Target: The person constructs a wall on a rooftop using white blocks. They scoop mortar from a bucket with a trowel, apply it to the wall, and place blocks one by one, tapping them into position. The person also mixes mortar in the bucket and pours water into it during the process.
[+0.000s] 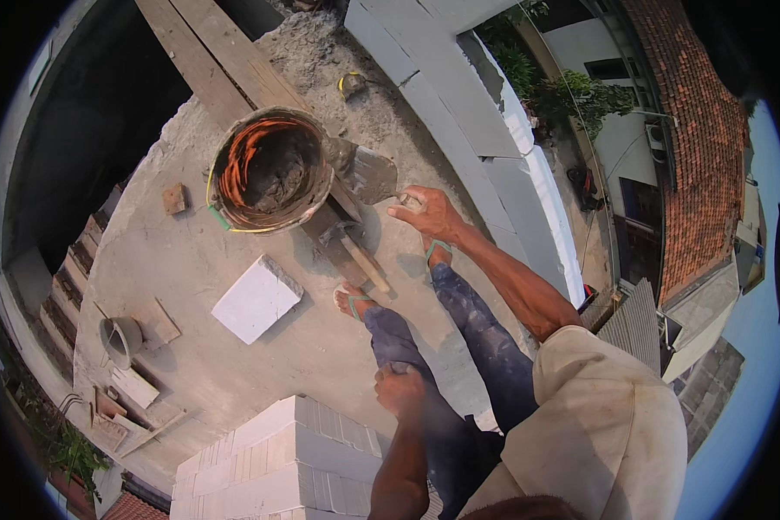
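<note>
The right arm (516,277) is stretching forward, the right hand (433,213) gripping firmly the handle of the trowel (373,176), whose mortar-smeared blade is showing just right of the bucket (237,165). The left hand (400,390) is hanging half-curled before the trousers (392,336); its grip I cannot tell.

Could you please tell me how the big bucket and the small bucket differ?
The big bucket shows orange inside, while the small bucket looks plain grey. The big bucket has a yellow handle; none can be made out on the small bucket. The big bucket holds mortar; the small bucket's contents cannot be told. Both have open tops.
</note>
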`<action>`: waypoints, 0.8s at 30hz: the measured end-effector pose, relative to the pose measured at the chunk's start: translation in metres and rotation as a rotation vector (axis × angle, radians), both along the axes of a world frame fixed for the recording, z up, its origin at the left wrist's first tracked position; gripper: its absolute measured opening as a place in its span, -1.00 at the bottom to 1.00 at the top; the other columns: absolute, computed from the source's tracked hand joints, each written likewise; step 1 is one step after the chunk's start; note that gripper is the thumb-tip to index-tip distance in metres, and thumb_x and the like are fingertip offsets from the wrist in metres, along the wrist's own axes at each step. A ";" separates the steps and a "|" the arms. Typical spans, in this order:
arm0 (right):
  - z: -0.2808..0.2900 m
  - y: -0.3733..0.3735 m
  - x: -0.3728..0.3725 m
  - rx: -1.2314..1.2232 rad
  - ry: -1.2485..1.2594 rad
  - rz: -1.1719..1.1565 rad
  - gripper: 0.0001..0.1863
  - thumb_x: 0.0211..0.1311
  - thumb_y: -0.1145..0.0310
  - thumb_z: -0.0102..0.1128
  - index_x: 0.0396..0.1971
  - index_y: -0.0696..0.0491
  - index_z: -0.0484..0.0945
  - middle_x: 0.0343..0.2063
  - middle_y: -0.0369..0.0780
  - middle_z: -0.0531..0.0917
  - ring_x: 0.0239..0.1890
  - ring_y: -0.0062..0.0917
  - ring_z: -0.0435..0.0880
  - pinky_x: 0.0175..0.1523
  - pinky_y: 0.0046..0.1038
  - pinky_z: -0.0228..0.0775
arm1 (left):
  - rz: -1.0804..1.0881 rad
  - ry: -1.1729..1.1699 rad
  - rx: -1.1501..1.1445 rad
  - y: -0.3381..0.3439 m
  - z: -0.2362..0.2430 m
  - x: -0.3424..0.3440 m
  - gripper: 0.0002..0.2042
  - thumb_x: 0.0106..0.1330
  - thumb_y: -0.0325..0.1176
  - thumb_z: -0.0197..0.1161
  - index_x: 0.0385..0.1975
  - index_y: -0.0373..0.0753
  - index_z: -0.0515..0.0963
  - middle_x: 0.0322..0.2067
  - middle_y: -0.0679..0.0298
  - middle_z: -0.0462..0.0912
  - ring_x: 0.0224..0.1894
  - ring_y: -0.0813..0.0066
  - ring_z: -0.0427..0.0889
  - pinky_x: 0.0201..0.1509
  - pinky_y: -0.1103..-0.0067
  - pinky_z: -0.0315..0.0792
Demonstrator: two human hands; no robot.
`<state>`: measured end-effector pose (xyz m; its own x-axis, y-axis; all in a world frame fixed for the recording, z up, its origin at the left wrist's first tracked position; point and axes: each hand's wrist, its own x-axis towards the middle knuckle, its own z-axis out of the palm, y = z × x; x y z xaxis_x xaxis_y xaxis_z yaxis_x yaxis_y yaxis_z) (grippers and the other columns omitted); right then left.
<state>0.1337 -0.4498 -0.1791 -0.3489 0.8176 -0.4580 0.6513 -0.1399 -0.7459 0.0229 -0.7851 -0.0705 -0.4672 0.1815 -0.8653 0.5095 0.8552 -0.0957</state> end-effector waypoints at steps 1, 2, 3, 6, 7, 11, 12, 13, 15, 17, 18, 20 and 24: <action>0.019 -0.006 0.020 -0.029 -0.077 -0.093 -0.38 0.29 0.01 0.42 0.12 0.23 0.64 -0.09 0.09 0.76 0.00 -0.18 0.76 0.11 -0.22 0.52 | -0.027 0.001 0.000 0.004 -0.002 -0.001 -0.42 0.25 -0.10 0.38 0.25 -0.24 0.55 0.23 0.09 0.57 0.24 0.02 0.57 0.32 0.19 0.47; 0.038 -0.009 0.038 -0.050 -0.113 -0.189 -0.40 0.31 0.05 0.37 0.12 0.26 0.62 -0.08 0.11 0.75 0.01 -0.15 0.76 0.11 -0.21 0.52 | -0.050 0.003 0.001 0.007 -0.005 -0.001 -0.42 0.25 -0.10 0.38 0.24 -0.24 0.56 0.23 0.09 0.58 0.24 0.02 0.58 0.32 0.19 0.47; 0.061 -0.010 0.055 -0.069 -0.140 -0.281 -0.43 0.33 0.10 0.32 0.12 0.29 0.61 -0.07 0.13 0.74 0.01 -0.13 0.75 0.11 -0.19 0.51 | -0.065 0.007 0.005 0.009 -0.004 0.001 -0.43 0.25 -0.10 0.38 0.24 -0.24 0.57 0.23 0.09 0.58 0.24 0.02 0.58 0.32 0.19 0.47; 0.097 -0.009 0.105 0.050 -0.189 -0.444 -0.55 0.36 0.29 0.17 0.12 0.29 0.56 -0.10 0.16 0.70 0.00 0.01 0.70 0.08 -0.12 0.50 | -0.123 0.007 0.012 0.016 -0.005 0.001 -0.44 0.26 -0.10 0.37 0.22 -0.25 0.58 0.23 0.09 0.58 0.25 0.02 0.58 0.32 0.20 0.47; 0.098 -0.008 0.119 0.169 -0.249 -0.423 -0.57 0.37 0.31 0.17 0.12 0.28 0.55 -0.11 0.15 0.69 0.00 0.03 0.69 0.08 -0.11 0.50 | -0.140 0.007 0.007 0.020 -0.003 0.001 -0.44 0.26 -0.10 0.37 0.22 -0.25 0.59 0.24 0.09 0.58 0.25 0.03 0.58 0.32 0.20 0.47; 0.089 0.016 0.161 0.457 -0.543 -0.320 -0.56 0.44 0.32 0.13 0.21 0.23 0.52 -0.02 0.14 0.65 0.05 0.05 0.63 0.18 -0.13 0.48 | -0.184 0.011 0.007 0.028 0.002 0.006 -0.44 0.26 -0.09 0.37 0.22 -0.25 0.59 0.25 0.09 0.58 0.26 0.03 0.58 0.33 0.20 0.47; 0.086 0.020 0.165 0.483 -0.614 -0.282 -0.54 0.46 0.31 0.11 0.26 0.22 0.51 0.04 0.15 0.64 0.08 0.05 0.62 0.24 -0.15 0.47 | -0.185 0.012 0.007 0.028 0.005 0.008 -0.44 0.26 -0.09 0.37 0.22 -0.26 0.59 0.25 0.09 0.58 0.26 0.03 0.58 0.33 0.20 0.47; 0.085 0.019 0.169 0.476 -0.623 -0.291 -0.55 0.45 0.32 0.14 0.24 0.21 0.51 0.01 0.13 0.62 0.07 0.04 0.62 0.20 -0.12 0.48 | -0.196 0.004 0.004 0.030 0.004 0.009 -0.44 0.26 -0.09 0.37 0.22 -0.26 0.58 0.25 0.09 0.58 0.26 0.03 0.58 0.33 0.20 0.47; 0.083 0.015 0.176 0.463 -0.639 -0.305 -0.57 0.43 0.33 0.18 0.21 0.21 0.50 -0.04 0.10 0.59 0.05 0.04 0.63 0.12 -0.04 0.52 | -0.216 -0.003 0.010 0.030 0.003 0.009 -0.43 0.26 -0.09 0.37 0.22 -0.26 0.58 0.25 0.09 0.58 0.25 0.02 0.58 0.33 0.20 0.47; 0.084 0.008 0.185 0.423 -0.673 -0.319 -0.57 0.42 0.33 0.21 0.20 0.20 0.50 -0.06 0.07 0.57 0.04 0.03 0.64 0.08 -0.01 0.54 | -0.234 -0.001 0.028 0.029 0.003 0.011 -0.42 0.25 -0.08 0.37 0.23 -0.26 0.58 0.25 0.09 0.58 0.25 0.01 0.58 0.33 0.19 0.47; 0.091 0.004 0.184 0.386 -0.692 -0.311 -0.57 0.42 0.33 0.21 0.20 0.20 0.50 -0.07 0.07 0.57 0.03 0.03 0.65 0.08 0.00 0.54 | -0.232 -0.002 0.032 0.022 0.003 0.012 -0.42 0.25 -0.08 0.38 0.23 -0.26 0.58 0.25 0.10 0.58 0.25 0.01 0.58 0.33 0.19 0.47; 0.096 -0.005 0.190 0.341 -0.714 -0.314 -0.55 0.42 0.33 0.21 0.23 0.20 0.49 -0.06 0.06 0.57 0.01 0.02 0.64 0.09 -0.02 0.55 | -0.234 -0.010 0.062 0.018 -0.001 0.014 -0.41 0.25 -0.07 0.38 0.24 -0.25 0.58 0.24 0.10 0.59 0.25 0.01 0.58 0.33 0.19 0.47; 0.087 -0.039 0.210 0.419 -0.705 -0.335 -0.58 0.44 0.33 0.20 0.20 0.20 0.51 -0.13 0.00 0.58 -0.08 -0.07 0.66 0.04 -0.11 0.56 | -0.188 0.012 0.024 0.018 -0.001 0.021 -0.41 0.24 -0.07 0.39 0.23 -0.25 0.59 0.23 0.10 0.59 0.25 0.02 0.58 0.34 0.21 0.47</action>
